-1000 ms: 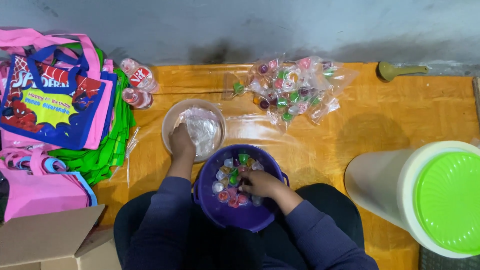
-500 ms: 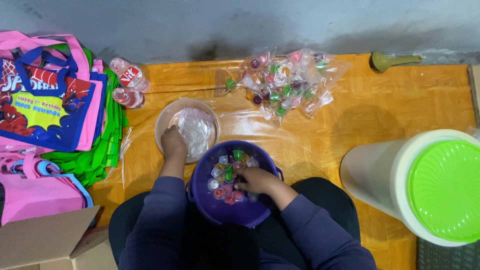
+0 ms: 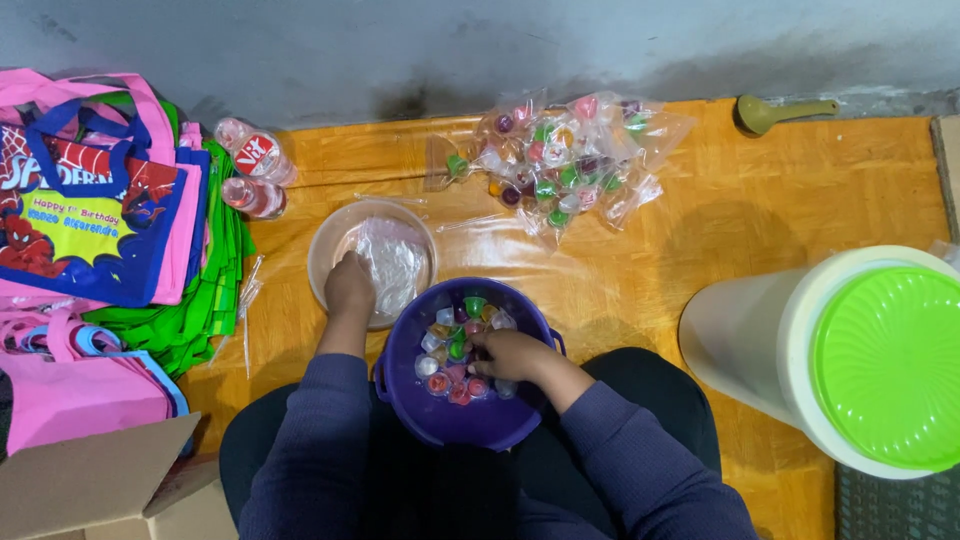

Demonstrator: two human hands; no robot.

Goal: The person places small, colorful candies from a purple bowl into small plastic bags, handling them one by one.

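A person sits on an orange mat (image 3: pixel 700 230) on the floor, with a round purple bucket (image 3: pixel 430 410) in their lap. The bucket is smooth plastic and holds many little jelly cups (image 3: pixel 452 350) with shiny tops in red, green and white. The right hand (image 3: pixel 515 355) is down inside the bucket, and its fingers (image 3: pixel 484 349) curl closed around some of the little cups. The left hand (image 3: pixel 348 285) reaches into a clear round bowl (image 3: pixel 330 240) just beside the bucket. Its fingers are bent onto a crinkly clear plastic bag (image 3: pixel 392 262) lying in the bowl, but I cannot tell if they hold it tight. Farther up the mat lies a see-through bag of more jelly cups (image 3: pixel 560 155), lumpy and shiny. Two small bottles (image 3: pixel 255 170) lie near the bowl. On the left is a soft stack of cloth bags (image 3: pixel 100 220), pink, blue and green. On the right stands a big white tub (image 3: pixel 760 330) with a ribbed green lid (image 3: pixel 890 365). A cardboard box (image 3: pixel 90 490) sits at the lower left corner.
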